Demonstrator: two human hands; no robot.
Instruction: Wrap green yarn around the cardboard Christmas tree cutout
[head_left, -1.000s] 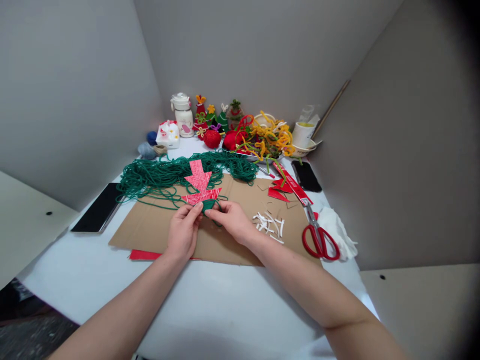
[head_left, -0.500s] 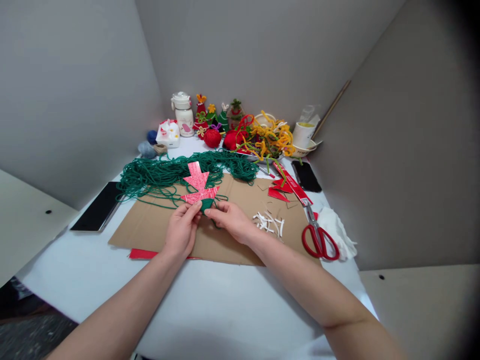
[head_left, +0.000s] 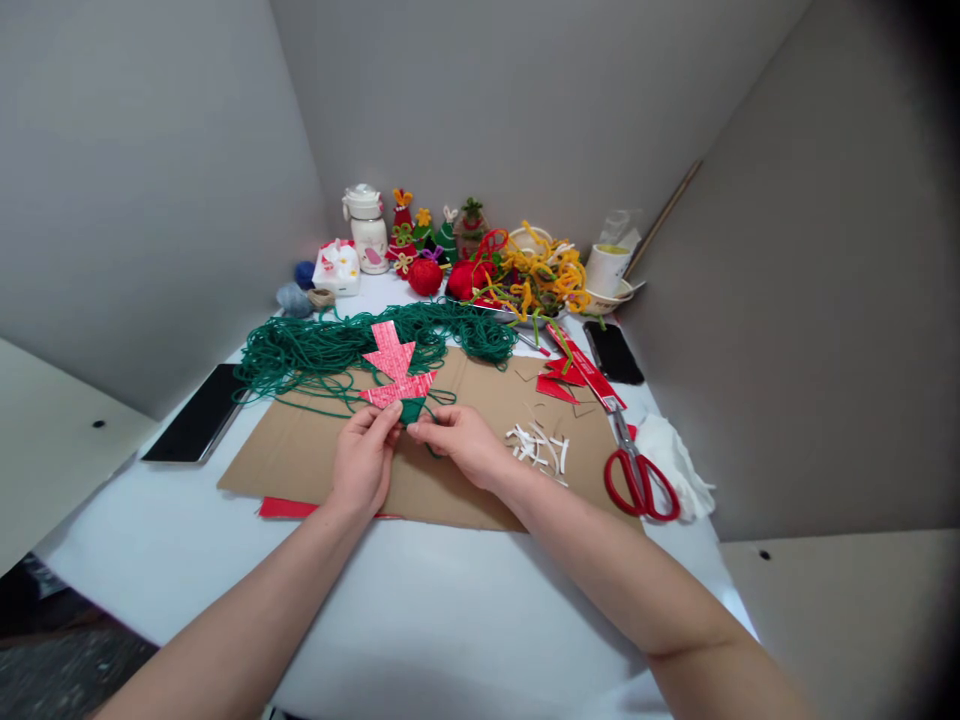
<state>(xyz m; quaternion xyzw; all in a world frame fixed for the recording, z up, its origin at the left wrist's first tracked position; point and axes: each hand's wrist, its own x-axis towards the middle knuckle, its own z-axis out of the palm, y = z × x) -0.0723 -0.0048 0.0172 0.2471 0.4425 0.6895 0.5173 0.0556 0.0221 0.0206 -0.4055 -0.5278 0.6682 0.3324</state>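
Two bare hands meet over a brown cardboard sheet [head_left: 480, 495] on a white table [head_left: 435, 620]. Between them, a pinkish-red, tree-shaped card cutout [head_left: 391, 362] points away from the person, its narrow trunk-like end uppermost and leaning left. The left hand [head_left: 364, 455] is clamped on the cutout's near edge, thumb on top, where dark green yarn [head_left: 412, 409] is wrapped. The right hand [head_left: 466, 440] has thumb and fingers pinched together on that yarn, just beside the left fingertips. Compared with one second ago, the cutout has shifted slightly left, and the wrapped patch has moved with it; both hands remain nearly in place. Unchanged around them: a loose green yarn tangle [head_left: 315, 350] beyond the cutout, white scraps [head_left: 538, 448] to the right, and red-handled scissors [head_left: 639, 485] farther right, beside a crumpled white tissue [head_left: 675, 465].
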